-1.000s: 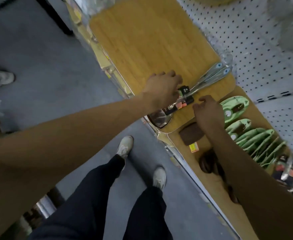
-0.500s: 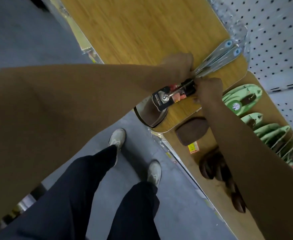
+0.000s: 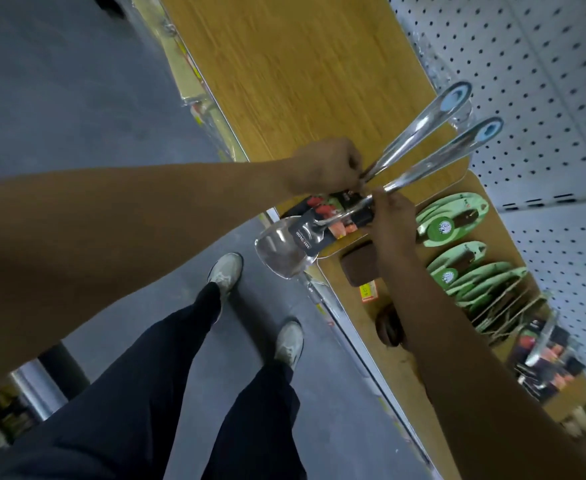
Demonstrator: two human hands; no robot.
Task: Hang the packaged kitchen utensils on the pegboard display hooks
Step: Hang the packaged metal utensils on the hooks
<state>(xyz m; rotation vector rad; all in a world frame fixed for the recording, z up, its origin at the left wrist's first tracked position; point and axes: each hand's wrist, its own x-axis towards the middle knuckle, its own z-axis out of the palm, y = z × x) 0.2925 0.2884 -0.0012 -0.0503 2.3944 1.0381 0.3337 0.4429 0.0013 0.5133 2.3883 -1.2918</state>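
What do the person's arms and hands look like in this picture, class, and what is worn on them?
Both arms are bare along their whole visible length, with no sleeve in the picture. The left hand and the right hand wear no gloves. No watch, ring or bracelet can be made out, though the picture is somewhat blurred. Below them show dark trousers and pale shoes.

I am looking down on a wooden shelf lying against a white pegboard. A large bamboo cutting board is resting on it. Beside that, green packaged utensils are lying in a row, with a brown block and a yellow price tag sitting near the front edge.
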